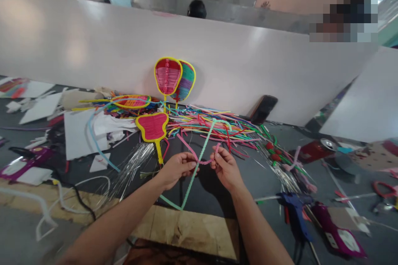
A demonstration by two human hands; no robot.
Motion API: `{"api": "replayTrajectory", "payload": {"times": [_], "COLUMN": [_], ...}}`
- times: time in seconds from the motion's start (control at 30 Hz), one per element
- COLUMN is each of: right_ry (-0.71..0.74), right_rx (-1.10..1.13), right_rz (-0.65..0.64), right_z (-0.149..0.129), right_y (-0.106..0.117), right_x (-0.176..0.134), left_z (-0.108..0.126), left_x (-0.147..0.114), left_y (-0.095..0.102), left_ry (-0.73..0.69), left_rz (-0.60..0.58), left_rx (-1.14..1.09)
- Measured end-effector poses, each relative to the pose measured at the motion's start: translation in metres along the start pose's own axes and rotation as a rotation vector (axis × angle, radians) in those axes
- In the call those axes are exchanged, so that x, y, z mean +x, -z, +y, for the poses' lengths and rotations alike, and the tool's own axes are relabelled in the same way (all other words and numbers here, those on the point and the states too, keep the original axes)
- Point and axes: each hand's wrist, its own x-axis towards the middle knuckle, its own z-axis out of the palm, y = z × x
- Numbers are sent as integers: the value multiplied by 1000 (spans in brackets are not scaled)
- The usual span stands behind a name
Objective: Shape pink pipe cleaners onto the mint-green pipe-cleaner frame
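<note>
My left hand is closed in a pinch where a pink pipe cleaner crosses a long mint-green pipe cleaner. The green one is bent, with a hooked top and a sharp corner low down near the table's front edge. My right hand pinches the other end of the pink pipe cleaner, which spans the gap between my hands. Just left of my hands lies a pink fan shape with a yellow rim and handle. Behind them spreads a pile of coloured pipe cleaners.
Two finished-looking fans lean against the white partition, with a dark phone-like object further right. A blue glue gun, a purple device and a red can lie at right. White sheets and silver strands cover the left.
</note>
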Motion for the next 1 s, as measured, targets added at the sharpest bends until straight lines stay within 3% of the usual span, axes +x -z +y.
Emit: {"api": "replayTrajectory", "payload": {"times": [0.13, 0.23, 0.37, 0.47, 0.67, 0.83, 1.0], "right_ry": [42, 151, 279, 356, 623, 665, 672], "right_rx": [-44, -159, -319, -512, -923, -1002, -1007], "right_rz": [65, 175, 248, 193, -115, -161, -167], "right_z": [-2, -6, -4, 3, 10, 8, 8], "right_y": [-1, 0, -3, -11, -25, -26, -25], "right_x": [2, 4, 1, -6, -21, -23, -23], "left_z": [-1, -3, -5, -8, -15, -20, -21], "left_x": [6, 7, 9, 9, 4, 1, -1], "left_y": [-4, -3, 4, 8, 6, 1, 0], "left_ry": [-25, -98, -223, -289, -346, -365, -401], "left_rz": [44, 114, 216, 248, 219, 151, 133], "left_rx": [-41, -73, 74, 250, 505, 645, 637]}}
